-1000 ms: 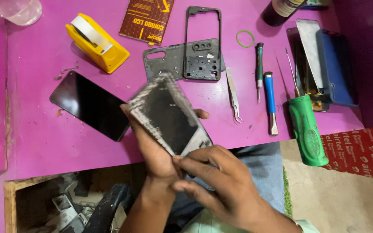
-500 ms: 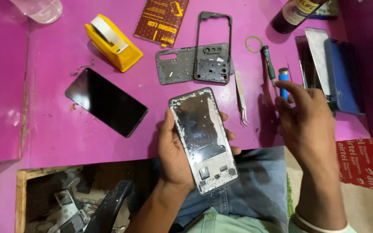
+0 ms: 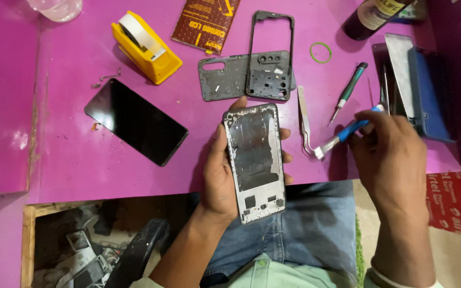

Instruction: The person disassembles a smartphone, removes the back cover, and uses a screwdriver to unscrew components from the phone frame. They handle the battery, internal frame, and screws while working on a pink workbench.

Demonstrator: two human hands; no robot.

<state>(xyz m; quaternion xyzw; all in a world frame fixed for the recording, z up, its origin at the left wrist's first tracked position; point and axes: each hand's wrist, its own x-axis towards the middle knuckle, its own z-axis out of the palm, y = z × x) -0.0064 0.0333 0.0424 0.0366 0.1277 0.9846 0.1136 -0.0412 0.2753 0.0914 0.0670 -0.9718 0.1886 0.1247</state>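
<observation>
My left hand [image 3: 217,176] grips a bare silver phone frame [image 3: 254,160] from underneath, holding it face up over the front edge of the pink table [image 3: 70,160]. My right hand [image 3: 393,154] holds a small blue-handled brush [image 3: 345,133] by its handle, bristles pointing left and down, just right of the frame and not touching it. Metal tweezers [image 3: 306,120] lie on the table between the frame and the brush.
A black phone screen [image 3: 135,121] lies at the left. Behind the frame lie grey phone back parts [image 3: 246,77], a yellow tape dispenser [image 3: 146,47], a brown packet [image 3: 206,22], a green screwdriver [image 3: 349,90], a rubber band [image 3: 320,52], a dark bottle [image 3: 372,16] and an open drawer of parts [image 3: 86,245].
My right hand picked the blue brush up off the table and brought it toward the frame. My left hand turned the frame more upright and nearer the table.
</observation>
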